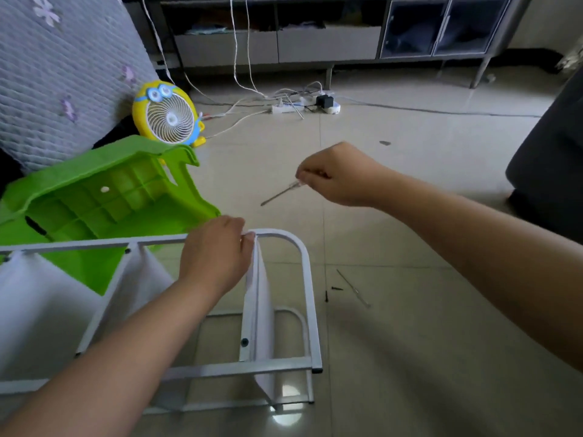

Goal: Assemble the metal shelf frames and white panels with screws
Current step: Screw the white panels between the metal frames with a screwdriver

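The grey metal shelf frame (307,279) lies on its side on the tiled floor, with white panels (263,310) fitted between its bars. My left hand (217,253) grips the frame's top bar where a white panel meets it. My right hand (340,175) hovers above the floor further off and holds a thin screwdriver (280,193) by its handle, the tip pointing down-left. A black screw head (244,342) sits in the lower panel bracket. Two loose black screws (331,293) and a thin metal rod (353,288) lie on the floor right of the frame.
An overturned green plastic stool (104,197) lies against the frame's far left. Behind it stand a yellow cartoon fan (168,115) and a grey quilted sofa (56,74). Power strips and cables (303,104) sprawl before a TV cabinet (331,29). A dark seat (555,159) stands at right.
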{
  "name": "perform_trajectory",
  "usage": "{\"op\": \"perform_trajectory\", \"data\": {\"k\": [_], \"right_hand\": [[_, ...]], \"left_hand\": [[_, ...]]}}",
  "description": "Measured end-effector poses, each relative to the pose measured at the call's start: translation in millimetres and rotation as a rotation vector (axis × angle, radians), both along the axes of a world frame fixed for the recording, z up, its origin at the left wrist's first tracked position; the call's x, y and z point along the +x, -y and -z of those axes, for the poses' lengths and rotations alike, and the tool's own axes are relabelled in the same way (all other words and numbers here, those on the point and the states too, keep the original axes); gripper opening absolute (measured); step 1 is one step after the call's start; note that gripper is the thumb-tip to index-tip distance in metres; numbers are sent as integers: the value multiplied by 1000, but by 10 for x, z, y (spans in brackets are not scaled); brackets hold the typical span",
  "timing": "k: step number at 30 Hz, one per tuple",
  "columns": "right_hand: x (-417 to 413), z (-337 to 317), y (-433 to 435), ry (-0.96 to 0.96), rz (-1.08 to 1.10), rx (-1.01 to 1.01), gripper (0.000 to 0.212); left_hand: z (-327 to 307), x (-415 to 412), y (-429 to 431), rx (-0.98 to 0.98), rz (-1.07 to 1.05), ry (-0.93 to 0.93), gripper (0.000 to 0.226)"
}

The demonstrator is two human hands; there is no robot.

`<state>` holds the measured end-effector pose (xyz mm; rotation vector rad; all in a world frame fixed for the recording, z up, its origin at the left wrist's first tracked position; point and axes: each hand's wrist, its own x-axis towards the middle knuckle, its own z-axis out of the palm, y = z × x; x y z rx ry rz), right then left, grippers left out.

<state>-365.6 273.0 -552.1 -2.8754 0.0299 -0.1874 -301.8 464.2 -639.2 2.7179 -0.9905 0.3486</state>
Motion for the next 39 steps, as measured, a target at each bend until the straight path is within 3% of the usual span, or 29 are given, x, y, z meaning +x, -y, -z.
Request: {"op": "perform_trajectory", "data": {"k": [3,5,10,13,22,25,30,34,37,39], "right_hand": [[-67,343,422,-14,163,-41,31],[-239,827,673,-78,282,-23,32],[-929,2273,1075,-190,560,88,32],[-1241,2818,1086,-264,656,25,37],[-1088,3220,786,-498,679,-206,28],[-859,3003,721,-342,607,-176,26],[-411,2337,442,273,231,-1,33],[-176,1641,-2,662,31,106,26],[-253,1192,-341,768,-199,103,22],[-409,950,-553,630,-419,90,24]], "left_hand": [[7,-29,163,-44,60,-53,77],[30,-25,272,-40,99,-93,84],[182,-24,446,-50,189,-115,72],[223,16,462,7,168,-74,73],[244,17,451,22,180,-46,73],[248,18,453,-17,191,-40,72],[200,-1,376,-134,155,3,56],[163,-81,122,-147,116,19,45],[93,-237,-198,-74,124,5,44],[39,-403,-490,-18,154,-57,47]]}}
